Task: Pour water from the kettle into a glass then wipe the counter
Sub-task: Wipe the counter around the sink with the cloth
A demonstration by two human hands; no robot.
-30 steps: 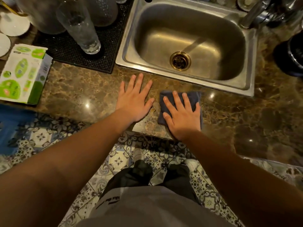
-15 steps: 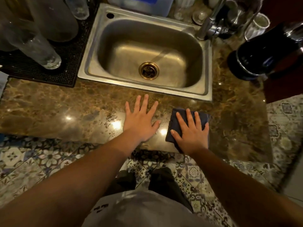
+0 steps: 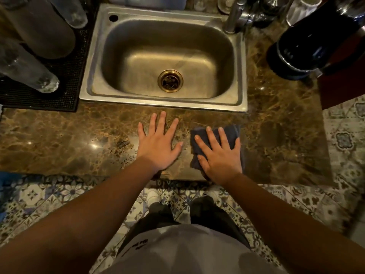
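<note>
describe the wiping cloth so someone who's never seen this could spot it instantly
Start at the steel sink and drop to the marble counter strip in front. The dark blue cloth lies there under the flat right hand; the left hand beside it rests on bare stone.

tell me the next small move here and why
Probably slide the right hand sideways toward the bare counter on its right, pressing the dark cloth along. It lies flat on the cloth in front of the sink, so wiping is underway.

Marble counter [image 3: 276,135] bears cloth [image 3: 233,131], mat [image 3: 65,80], kettle [image 3: 308,44].
</note>
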